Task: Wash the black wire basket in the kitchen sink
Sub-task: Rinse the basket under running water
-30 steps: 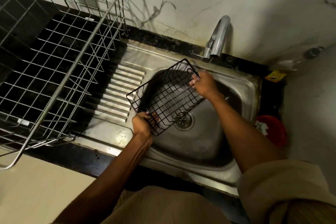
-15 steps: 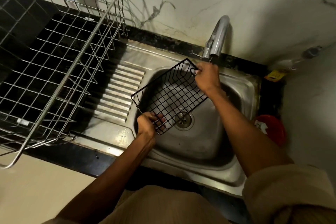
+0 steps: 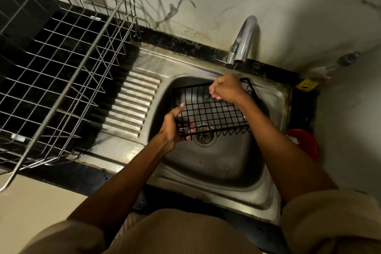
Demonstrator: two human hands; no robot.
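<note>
1. Half a second before, the black wire basket [image 3: 214, 109] had been tipped on a diagonal, one corner up by the tap [image 3: 243, 41]; now it lay more level over the bowl of the sink [image 3: 216, 163], its long side running across above the drain [image 3: 204, 135].
2. My right hand [image 3: 225, 88] had been at that raised corner close under the tap; it now sat on the basket's far rim, just below the spout.
3. My left hand [image 3: 172, 126] had kept to the near left corner of the basket, though that corner had swung closer to the drain.
4. My left hand grasped that corner, thumb along the top wires and fingers curled beneath, showing through the mesh.
5. My right hand was clenched around the wires of the far rim, knuckles up, fingertips tucked under.
6. A thin stream of water [image 3: 233, 69] fell from the tap onto the back of my right hand.
7. The basket hung in both hands above the sink bottom, not resting on it.
8. Left of the sink, past its ribbed drainboard [image 3: 132, 103], a large silver wire rack [image 3: 61, 57] stood on the dark bench [image 3: 68, 177].
9. Right of the sink a red tub [image 3: 305, 142] sat on the bench.
</note>
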